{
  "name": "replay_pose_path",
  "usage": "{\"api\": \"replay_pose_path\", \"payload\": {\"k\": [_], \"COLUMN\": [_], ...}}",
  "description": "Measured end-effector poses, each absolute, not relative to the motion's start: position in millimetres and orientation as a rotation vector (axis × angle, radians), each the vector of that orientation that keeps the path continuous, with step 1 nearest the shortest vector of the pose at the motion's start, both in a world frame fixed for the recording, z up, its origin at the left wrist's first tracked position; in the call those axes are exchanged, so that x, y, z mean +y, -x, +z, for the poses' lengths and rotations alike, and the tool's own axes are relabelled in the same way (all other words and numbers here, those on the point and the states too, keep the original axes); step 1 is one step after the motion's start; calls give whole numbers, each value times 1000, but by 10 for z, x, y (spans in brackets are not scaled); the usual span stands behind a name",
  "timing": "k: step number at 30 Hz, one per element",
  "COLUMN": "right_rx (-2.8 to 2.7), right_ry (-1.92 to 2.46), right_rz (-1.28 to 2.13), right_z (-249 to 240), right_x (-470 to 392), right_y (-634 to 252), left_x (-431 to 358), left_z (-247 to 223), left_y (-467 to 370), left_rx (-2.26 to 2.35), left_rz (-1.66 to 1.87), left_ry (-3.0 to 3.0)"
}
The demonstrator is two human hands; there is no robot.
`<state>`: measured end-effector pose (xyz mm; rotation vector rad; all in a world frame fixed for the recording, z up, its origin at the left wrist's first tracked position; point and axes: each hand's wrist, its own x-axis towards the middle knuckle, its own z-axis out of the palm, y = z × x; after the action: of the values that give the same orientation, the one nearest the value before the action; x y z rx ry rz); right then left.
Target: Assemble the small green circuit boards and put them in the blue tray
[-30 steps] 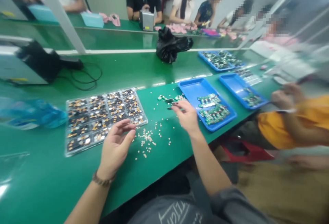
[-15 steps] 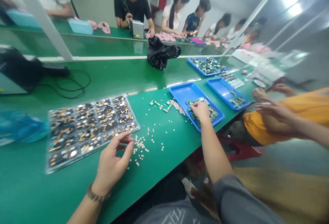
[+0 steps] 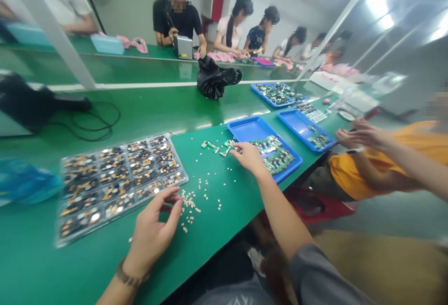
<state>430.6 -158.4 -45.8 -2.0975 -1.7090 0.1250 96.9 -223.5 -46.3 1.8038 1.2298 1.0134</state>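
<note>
My left hand [image 3: 157, 221] rests over the green table beside scattered small pale pieces [image 3: 189, 204], thumb and forefinger curved close together; whether anything is between them is too small to tell. My right hand [image 3: 248, 155] is at the left edge of a blue tray [image 3: 245, 127], its fingertips by a green circuit board [image 3: 227, 148]. Whether those fingers grip the board is unclear. Another green board [image 3: 210, 146] lies just left of it. Rows of green boards [image 3: 278, 161] fill the near part of the tray. A clear compartment tray [image 3: 122, 174] of black and orange parts is left of my hands.
Another blue tray [image 3: 297, 120] with boards stands to the right, near a co-worker in orange [image 3: 371, 169]. Behind are a black plastic bag [image 3: 215, 78] and a further blue tray [image 3: 268, 102]. A blue bag [image 3: 26, 183] and a black cable [image 3: 101, 132] are at the left.
My right hand has moved left, from over the boards in the blue tray to the loose boards on the table. My left hand has barely moved.
</note>
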Motion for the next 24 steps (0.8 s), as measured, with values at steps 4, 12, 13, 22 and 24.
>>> {"api": "replay_pose_path", "payload": {"k": [4, 12, 13, 22, 24], "right_rx": [-1786, -1909, -1934, -2128, -2074], "right_ry": [2247, 1976, 1866, 1037, 1017], "right_rz": [184, 149, 183, 906, 1013], "right_z": [-501, -422, -391, -213, -286], "right_x": [-1390, -1611, -1702, -2135, -2113], "right_y": [-4096, -4029, -3961, -2939, -2814], "left_x": [-2222, -2229, -2232, -2170, -2154], "left_z": [-488, -484, -473, -468, -488], "left_y": [-955, -942, -952, -953, -928], "left_rx": [1241, 1220, 1207, 878, 893], "left_rz": [1012, 1034, 1024, 851, 879], "left_ry": [-1798, -1762, -1713, -1000, -973]}}
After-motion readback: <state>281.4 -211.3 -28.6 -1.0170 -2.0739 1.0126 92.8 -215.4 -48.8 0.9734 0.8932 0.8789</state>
